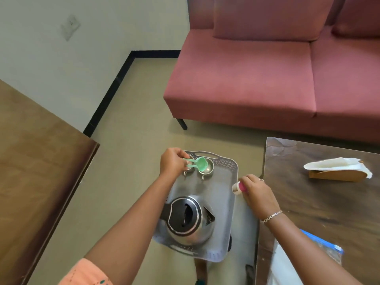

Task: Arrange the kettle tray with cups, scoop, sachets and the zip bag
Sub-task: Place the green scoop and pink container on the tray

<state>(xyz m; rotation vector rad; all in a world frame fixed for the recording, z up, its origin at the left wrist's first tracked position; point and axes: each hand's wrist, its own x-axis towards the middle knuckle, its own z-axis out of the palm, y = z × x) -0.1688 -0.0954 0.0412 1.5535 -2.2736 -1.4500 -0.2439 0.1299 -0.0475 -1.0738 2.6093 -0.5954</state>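
Note:
A grey plastic tray [224, 194] carries a steel kettle [188, 220] with a black lid at its near end. Two small steel cups stand at its far end, one [206, 168] in plain view and the other [190, 168] partly hidden behind my left hand. My left hand [172, 162] pinches the handle of a green scoop [200, 163], whose bowl hangs over the right cup. My right hand [256, 192] grips a small white and pink roll of sachets [238, 187] at the tray's right edge. A zip bag [327, 248] with a blue strip lies on the table, partly under my right forearm.
A dark wooden table [329, 202] stands to the right with a napkin holder [339, 170] on it. A brown wooden surface [41, 161] lies to the left. A pink sofa [267, 79] stands beyond the tray.

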